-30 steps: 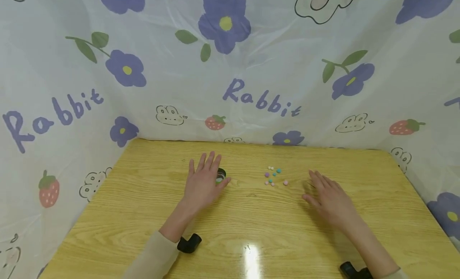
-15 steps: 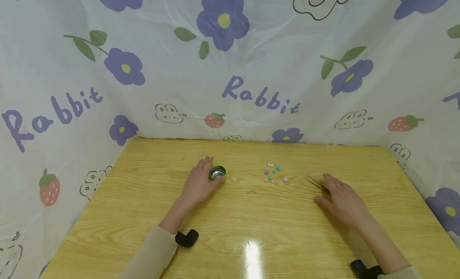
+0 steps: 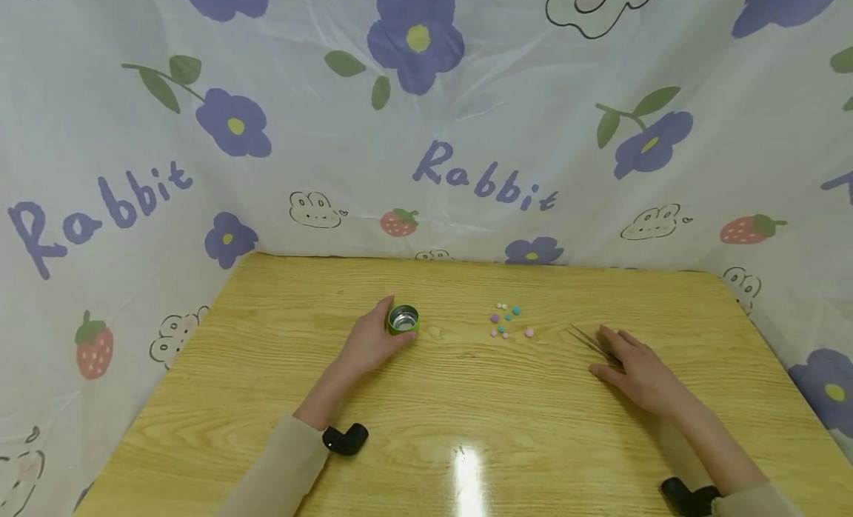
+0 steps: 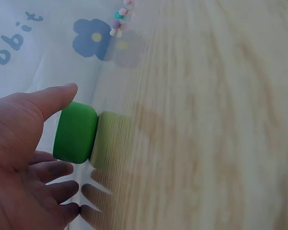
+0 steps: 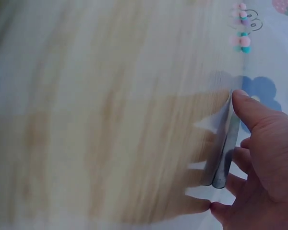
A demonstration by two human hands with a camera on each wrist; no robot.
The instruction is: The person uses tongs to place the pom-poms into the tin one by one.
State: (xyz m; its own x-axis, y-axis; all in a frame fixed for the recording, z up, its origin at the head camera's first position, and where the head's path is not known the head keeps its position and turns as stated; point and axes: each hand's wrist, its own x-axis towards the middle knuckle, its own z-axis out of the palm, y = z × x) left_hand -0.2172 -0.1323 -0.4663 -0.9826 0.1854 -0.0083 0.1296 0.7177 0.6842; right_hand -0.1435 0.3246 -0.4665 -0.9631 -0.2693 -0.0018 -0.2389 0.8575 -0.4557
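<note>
A small round green tin (image 3: 403, 321) with a silvery inside stands upright on the table, its opening facing up. My left hand (image 3: 369, 343) is curled around its near and left sides. The left wrist view has the thumb at the upper edge of the green tin (image 4: 76, 133), with the other fingers on the far side. Slim metal tweezers (image 3: 593, 343) lie on the table at the right, tips pointing to the beads. Around the tweezers (image 5: 224, 148) my right hand (image 3: 640, 372) is spread, thumb on one side, fingers on the other, with a gap between.
Between the hands lie several small beads (image 3: 509, 318) in pink, white, blue and purple. The wood-grain table (image 3: 426, 406) meets a hanging cloth (image 3: 320, 154) with printed flowers at its back. A light reflection shows near the front.
My left hand has come down and closed around the tin, uncovering its opening. The right hand has drawn back to the right and settled lower around the tweezers, which now show more.
</note>
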